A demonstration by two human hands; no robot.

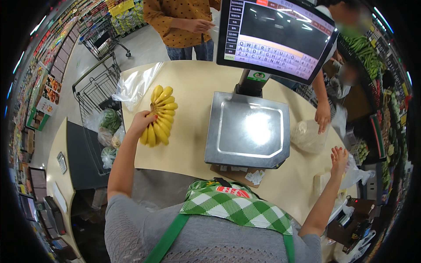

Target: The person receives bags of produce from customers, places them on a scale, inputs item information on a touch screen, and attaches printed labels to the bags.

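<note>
My left hand (143, 122) grips a bunch of yellow bananas (161, 118) by its stem end, over the left part of the pale counter (189, 131). Behind the bananas, a clear plastic bag (136, 85) lies at the counter's edge. The metal plate of a weighing scale (248, 128) is at the middle, its touchscreen display (276, 36) on a post behind it. Out to the right, my right hand (339, 159) is raised with its fingers apart and nothing in it. A filled plastic bag (309, 136) sits between the scale and that hand; another person's hand (323, 115) touches it.
Across the counter stands a person in a dotted orange shirt (181, 23); others are at the right. A shopping cart (98, 82) with bagged vegetables (110, 121) adjoins the counter's left side. White labels (255, 177) lie below the scale. Plastic bags (355, 174) are beyond my right hand.
</note>
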